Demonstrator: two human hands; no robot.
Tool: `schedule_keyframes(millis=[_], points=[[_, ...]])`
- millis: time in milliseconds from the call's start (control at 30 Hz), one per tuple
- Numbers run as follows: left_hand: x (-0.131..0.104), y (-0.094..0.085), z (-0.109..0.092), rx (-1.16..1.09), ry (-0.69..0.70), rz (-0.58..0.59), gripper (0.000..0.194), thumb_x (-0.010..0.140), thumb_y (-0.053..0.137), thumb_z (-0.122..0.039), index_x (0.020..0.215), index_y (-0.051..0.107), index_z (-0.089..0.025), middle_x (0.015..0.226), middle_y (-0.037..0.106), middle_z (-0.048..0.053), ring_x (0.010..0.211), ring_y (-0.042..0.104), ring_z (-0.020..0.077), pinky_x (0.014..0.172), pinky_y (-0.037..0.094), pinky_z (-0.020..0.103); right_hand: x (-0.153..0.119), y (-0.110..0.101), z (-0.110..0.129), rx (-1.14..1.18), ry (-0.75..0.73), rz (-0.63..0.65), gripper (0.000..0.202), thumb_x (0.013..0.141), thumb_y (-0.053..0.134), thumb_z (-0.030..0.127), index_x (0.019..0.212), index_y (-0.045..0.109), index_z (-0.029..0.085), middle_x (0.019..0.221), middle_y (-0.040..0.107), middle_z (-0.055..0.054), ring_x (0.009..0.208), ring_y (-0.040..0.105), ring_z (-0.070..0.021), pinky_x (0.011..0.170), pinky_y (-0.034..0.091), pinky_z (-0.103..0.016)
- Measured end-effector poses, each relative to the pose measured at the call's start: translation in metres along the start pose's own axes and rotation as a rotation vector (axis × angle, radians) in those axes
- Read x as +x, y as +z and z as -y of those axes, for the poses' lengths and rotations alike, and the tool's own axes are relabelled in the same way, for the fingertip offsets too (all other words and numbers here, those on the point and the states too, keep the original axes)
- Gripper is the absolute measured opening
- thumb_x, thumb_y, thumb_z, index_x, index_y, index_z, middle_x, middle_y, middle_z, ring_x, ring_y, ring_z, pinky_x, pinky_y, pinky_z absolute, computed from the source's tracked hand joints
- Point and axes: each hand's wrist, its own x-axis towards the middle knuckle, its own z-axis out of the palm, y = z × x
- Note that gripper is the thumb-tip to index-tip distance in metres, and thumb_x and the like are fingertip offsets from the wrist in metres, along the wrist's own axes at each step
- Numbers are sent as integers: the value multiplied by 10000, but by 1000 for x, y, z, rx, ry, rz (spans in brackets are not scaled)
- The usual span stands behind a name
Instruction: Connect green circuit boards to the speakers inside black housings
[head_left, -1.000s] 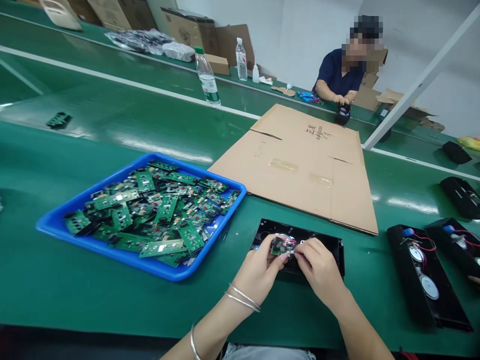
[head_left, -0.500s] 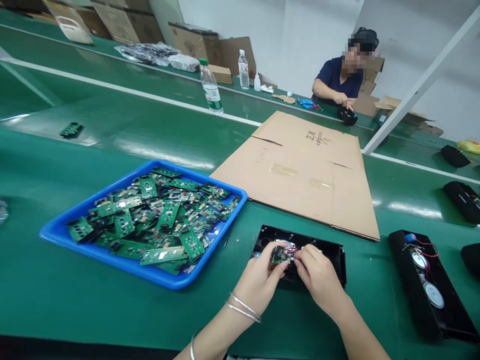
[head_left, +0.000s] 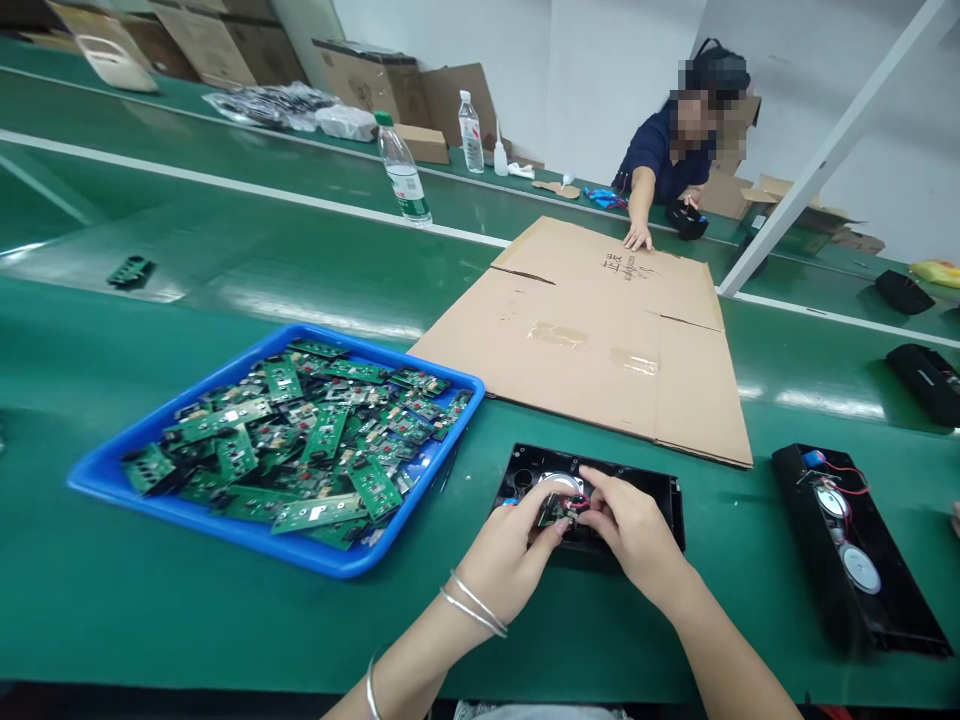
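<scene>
My left hand (head_left: 506,555) is closed on a small green circuit board (head_left: 553,511), held between thumb and fingers. Red wires (head_left: 580,503) run beside the board's right end. My right hand (head_left: 630,525) is at that end, its index finger stretched out and its thumb apart from it, close to the wires. Its other fingers are partly hidden. Beneath both hands lies an open black speaker housing (head_left: 660,490), with a round speaker (head_left: 561,482) inside, partly covered by my left hand.
A blue tray (head_left: 341,565) heaped with circuit boards stands left. Flattened cardboard (head_left: 600,390) lies ahead, touched by a co-worker's hand (head_left: 638,237). Another black housing (head_left: 817,560) with speakers is at right. A water bottle (head_left: 405,180) stands beyond; a white post (head_left: 825,160) rises right.
My right index finger has lifted away from the thumb, where both were pinched at the wires. The co-worker's arm has reached out onto the cardboard. The view has shifted slightly.
</scene>
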Motion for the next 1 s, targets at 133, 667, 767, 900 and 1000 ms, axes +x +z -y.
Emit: schedule_keyframes(millis=[133,667,767,900,1000], points=[[1,1,-1,-35,7,-10,207,815,450,-229,1001,541,-220,889,687,39,784,683,195,687,569,298,3,-5,-2,50,6,83,242,940,389,253,1032,590,153,816,613,-65,721,585,-172,629,512,-292],[0,11,3,-72,-31,-38,203,792,484,-269,967,576,-219,1007,688,64,836,679,213,741,562,317,31,-29,-22,-22,210,344,177,845,577,197,1015,624,208,963,631,-20,892,594,-127,779,481,-212],[-2,17,2,-198,-119,-152,224,778,505,-330,958,577,-218,946,698,48,822,688,218,773,559,331,53,-53,-69,-172,371,285,352,891,508,256,1240,501,216,1318,466,-75,1232,402,-190,1025,332,-342],[-3,23,1,-237,-157,-238,292,749,532,-421,955,584,-221,878,719,36,779,694,224,774,560,336,59,-58,-130,-337,607,261,548,865,531,369,1367,366,224,1477,209,-121,1347,97,-392,1013,88,-656],[-2,24,2,-233,-145,-254,301,743,534,-441,948,585,-227,846,727,29,779,694,224,757,562,319,56,-48,-149,-408,653,256,544,894,463,404,1397,298,277,1500,137,-69,1357,35,-378,1012,47,-659]])
